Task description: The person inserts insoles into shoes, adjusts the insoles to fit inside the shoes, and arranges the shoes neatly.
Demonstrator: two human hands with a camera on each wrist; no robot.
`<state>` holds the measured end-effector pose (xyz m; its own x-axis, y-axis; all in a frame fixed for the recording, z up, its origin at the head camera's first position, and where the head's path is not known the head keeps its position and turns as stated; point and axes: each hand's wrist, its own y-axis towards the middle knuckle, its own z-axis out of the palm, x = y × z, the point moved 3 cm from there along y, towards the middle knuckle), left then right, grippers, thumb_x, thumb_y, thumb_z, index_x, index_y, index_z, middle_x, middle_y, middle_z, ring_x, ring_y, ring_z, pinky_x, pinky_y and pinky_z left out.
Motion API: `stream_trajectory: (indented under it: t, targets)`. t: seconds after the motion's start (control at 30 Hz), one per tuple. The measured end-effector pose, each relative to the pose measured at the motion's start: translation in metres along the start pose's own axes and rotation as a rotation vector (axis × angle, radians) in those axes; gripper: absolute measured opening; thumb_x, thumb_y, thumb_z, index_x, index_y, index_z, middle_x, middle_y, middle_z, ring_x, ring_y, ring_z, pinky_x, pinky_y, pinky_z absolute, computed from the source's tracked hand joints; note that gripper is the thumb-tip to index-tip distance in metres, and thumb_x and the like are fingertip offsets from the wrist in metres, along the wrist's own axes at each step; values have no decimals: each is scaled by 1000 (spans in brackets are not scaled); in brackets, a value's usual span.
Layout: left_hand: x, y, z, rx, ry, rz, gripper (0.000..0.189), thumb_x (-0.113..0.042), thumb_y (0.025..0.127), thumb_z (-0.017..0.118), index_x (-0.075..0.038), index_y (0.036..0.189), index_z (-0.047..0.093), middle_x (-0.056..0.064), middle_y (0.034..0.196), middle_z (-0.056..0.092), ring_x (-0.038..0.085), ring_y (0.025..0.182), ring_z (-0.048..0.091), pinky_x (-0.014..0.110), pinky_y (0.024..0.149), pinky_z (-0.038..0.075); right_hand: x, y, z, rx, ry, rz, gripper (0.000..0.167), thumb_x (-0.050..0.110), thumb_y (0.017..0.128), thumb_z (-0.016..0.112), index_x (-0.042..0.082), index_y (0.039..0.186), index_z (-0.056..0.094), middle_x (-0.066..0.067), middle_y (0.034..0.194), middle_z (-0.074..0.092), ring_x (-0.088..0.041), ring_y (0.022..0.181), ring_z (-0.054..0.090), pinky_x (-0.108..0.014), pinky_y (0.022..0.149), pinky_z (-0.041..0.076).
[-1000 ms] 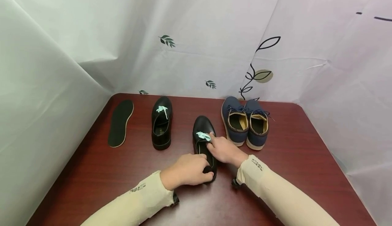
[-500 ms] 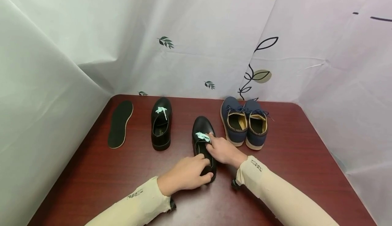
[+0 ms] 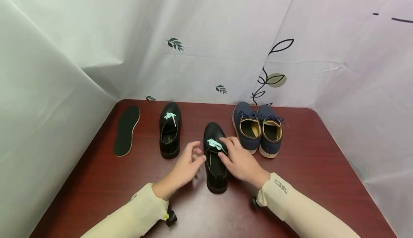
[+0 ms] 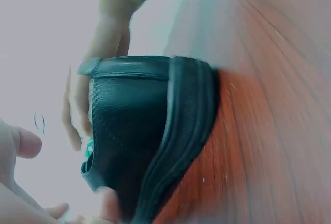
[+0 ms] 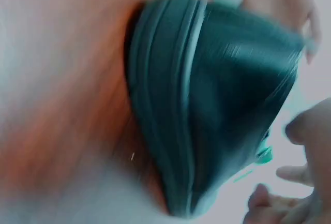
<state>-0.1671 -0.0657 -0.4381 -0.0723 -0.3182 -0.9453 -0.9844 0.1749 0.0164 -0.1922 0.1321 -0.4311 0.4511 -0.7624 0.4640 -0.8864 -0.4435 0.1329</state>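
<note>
A black leather shoe (image 3: 217, 182) with a mint-green lace bow (image 3: 214, 144) stands upright on the table, toe pointing away. Beside its left edge hangs my left hand (image 3: 184, 167), thumb and fingers apart with nothing between them. At the opposite side, my right hand (image 3: 241, 162) hovers close to the lace and the opening, its thumb and forefinger spread; contact with the shoe is hard to tell. The left wrist view gives the shoe's heel and side (image 4: 129, 115), blurred. Its other side (image 5: 232, 74) fills the right wrist view.
Another black shoe (image 3: 170, 146) with a similar bow stands to the left. A dark insole (image 3: 124, 134) lies at the far left of the reddish-brown table (image 3: 96, 180). Two navy sneakers (image 3: 246, 137) stand side by side at the back right. White sheeting (image 3: 200, 23) hangs around the table.
My left hand has come out of the shoe's heel opening and moved left and away from me. The right hand has loosened from the shoe's side, its fingers now spread. The shoe has barely shifted.
</note>
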Motion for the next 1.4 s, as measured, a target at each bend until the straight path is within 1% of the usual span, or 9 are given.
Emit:
stream_trajectory:
  t: [0.07,0.17,0.33,0.5,0.67,0.87,1.07,1.17,1.4]
  targets:
    - [7,4,-2,4,-102,-148,55,-18,99,55,2,147,37,23,125,55,29,94,63,39,79,54,10,-10,-3,-48,-21,-75,41,38,103,54,18,138,56,1,129,55,-10,96,64,-35,84,54]
    - [15,9,-4,36,-255,-270,61,-24,101,48,5,151,30,30,136,49,41,115,58,49,94,51,24,-24,-3,-50,-53,-148,30,43,102,55,21,119,68,7,114,60,-5,82,62,-30,74,53]
    - [25,16,-7,51,-418,-338,62,-25,102,44,8,152,24,36,146,37,47,133,44,55,107,42,30,-34,10,81,-121,-160,37,56,94,61,25,111,70,10,102,63,-6,76,62,-30,69,53]
    - [35,22,-6,63,-475,-388,62,-24,103,43,10,150,24,36,149,34,46,139,39,55,111,38,32,-35,21,166,-158,-244,33,46,94,67,19,113,69,8,97,64,-5,75,61,-29,66,52]
    - [36,24,-3,101,-455,-377,68,-30,102,44,12,151,23,34,151,33,43,139,39,51,111,40,34,-40,24,96,-153,-364,13,34,94,70,21,94,68,11,79,51,-1,62,48,-21,58,42]
    - [29,25,-1,132,-419,-320,71,-39,102,44,12,149,28,34,150,35,44,137,41,50,112,39,32,-48,31,-75,-203,-448,11,32,92,73,23,88,69,12,75,46,0,61,43,-20,59,42]
    - [24,21,1,180,-488,-339,74,-42,103,46,-9,160,12,33,153,33,46,138,41,56,113,34,31,-45,34,-183,-257,-522,12,30,89,77,20,90,71,9,76,47,-7,64,48,-24,62,47]
    - [18,20,-3,164,-501,-321,73,-42,103,46,-14,160,11,30,151,36,43,134,46,53,109,39,33,-40,30,-197,-254,-522,13,30,90,76,19,92,71,9,78,49,-7,65,49,-25,63,47]
    - [1,32,-18,64,-521,-254,69,-42,101,41,-15,160,18,26,146,45,35,124,52,46,100,42,41,-19,19,-232,-236,-500,14,32,91,74,19,96,71,8,79,49,-8,67,47,-26,65,46]
